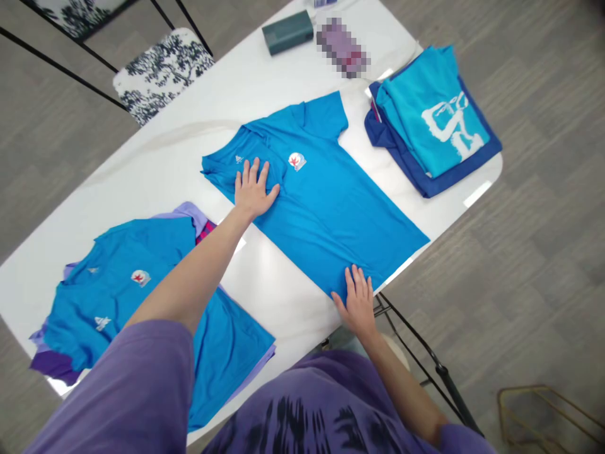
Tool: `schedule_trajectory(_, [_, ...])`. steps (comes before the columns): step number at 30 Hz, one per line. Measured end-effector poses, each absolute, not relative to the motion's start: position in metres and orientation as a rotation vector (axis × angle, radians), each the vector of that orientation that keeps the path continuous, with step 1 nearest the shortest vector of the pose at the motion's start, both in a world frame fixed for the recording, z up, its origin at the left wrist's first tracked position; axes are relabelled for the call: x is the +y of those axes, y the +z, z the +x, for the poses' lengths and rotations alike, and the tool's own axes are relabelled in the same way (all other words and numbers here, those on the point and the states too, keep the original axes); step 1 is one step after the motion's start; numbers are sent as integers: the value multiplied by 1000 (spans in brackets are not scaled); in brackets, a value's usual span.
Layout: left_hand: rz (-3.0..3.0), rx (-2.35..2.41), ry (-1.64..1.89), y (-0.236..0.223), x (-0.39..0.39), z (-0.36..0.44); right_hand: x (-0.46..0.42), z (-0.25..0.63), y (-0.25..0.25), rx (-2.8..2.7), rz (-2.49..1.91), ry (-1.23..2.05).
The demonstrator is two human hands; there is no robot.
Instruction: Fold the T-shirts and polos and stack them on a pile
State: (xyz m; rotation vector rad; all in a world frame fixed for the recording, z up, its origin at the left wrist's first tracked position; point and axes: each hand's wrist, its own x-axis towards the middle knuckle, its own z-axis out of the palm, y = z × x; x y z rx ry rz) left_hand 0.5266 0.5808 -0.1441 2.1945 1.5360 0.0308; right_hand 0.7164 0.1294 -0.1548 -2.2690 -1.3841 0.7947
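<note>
A blue T-shirt (331, 195) lies across the middle of the white table, its collar to the left and its hem near the table's front right edge. It looks doubled over lengthwise, with one sleeve pointing to the far side and a round white and red badge on its chest. My left hand (255, 188) rests flat near the collar, fingers spread on the cloth. Close to the hem, my right hand (358, 301) lies on the lower edge of the same shirt with its fingers stretched out. Neither hand grips anything.
Another blue T-shirt (161, 252) is spread over purple garments on the left. Folded clothes, a turquoise shirt (416, 120) on top, are stacked at the table's right end. A dark green box (288, 33) and a blurred-out purple item (341, 47) sit at the back. Beyond stands a patterned chair (163, 69).
</note>
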Motion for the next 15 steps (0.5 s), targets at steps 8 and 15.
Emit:
schedule_trajectory(8, [2101, 1606, 221, -93, 663, 664, 144, 902, -142, -1252, -2376, 451])
schedule_trajectory(15, [2072, 1624, 114, -102, 726, 838, 162, 1027, -154, -1205, -2463, 504])
